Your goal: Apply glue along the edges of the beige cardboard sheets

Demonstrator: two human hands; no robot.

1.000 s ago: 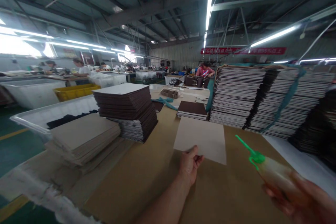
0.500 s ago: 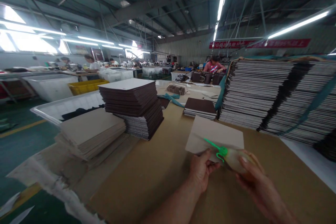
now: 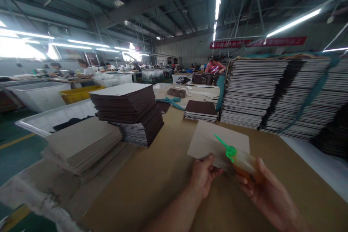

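Observation:
My left hand pinches the near edge of a pale sheet of board, thumb on top and fingers beneath. The sheet is held just over the brown tabletop. In my right hand is a squeeze bottle with a bright green nozzle cap, holding some orange-yellow liquid. The bottle is tilted, its green tip pointing left above the sheet; whether the tip touches the sheet I cannot tell. Beyond the sheet lies a short pile of dark brown panels.
Left stand a tall stack of brown panels and a stack of beige boards, beside a white bin. A high strapped stack rises on the right. A teal strap lies farther back. Other people work in the background.
My view has turned slightly right, so the surroundings shift left. The bottle has tilted, its nozzle pointing more steeply up-left, and my right fingers have shifted around it. My left hand keeps its pinch.

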